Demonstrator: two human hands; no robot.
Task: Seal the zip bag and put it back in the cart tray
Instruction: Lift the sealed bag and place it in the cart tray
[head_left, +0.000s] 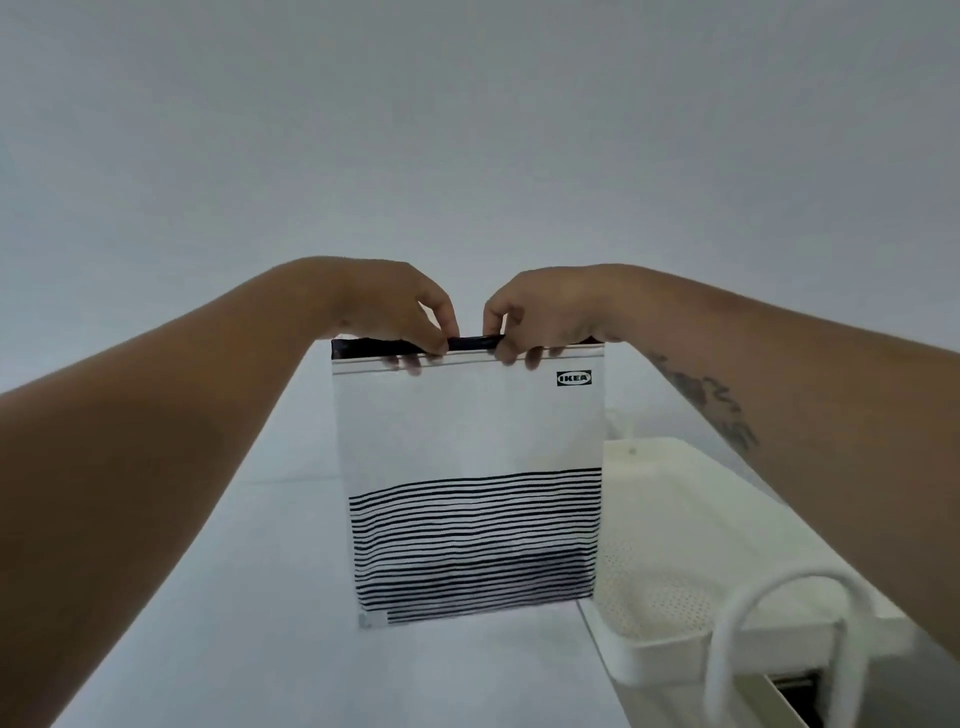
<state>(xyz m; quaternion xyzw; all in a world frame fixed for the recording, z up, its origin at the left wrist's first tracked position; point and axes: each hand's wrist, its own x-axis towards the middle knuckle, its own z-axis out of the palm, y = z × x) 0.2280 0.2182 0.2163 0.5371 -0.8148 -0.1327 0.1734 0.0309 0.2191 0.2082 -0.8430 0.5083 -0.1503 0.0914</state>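
Left hand (400, 306) pinched tight on the bag's (467, 441) black top strip, thumb in front, fingertips showing through behind. The bag hangs upright in mid-air between both arms, stripes across its lower half, logo near the top right. Right hand (545, 312) pinches the same strip just beside the left. Off to the right sits the white cart tray (675, 670), bag just left of it.
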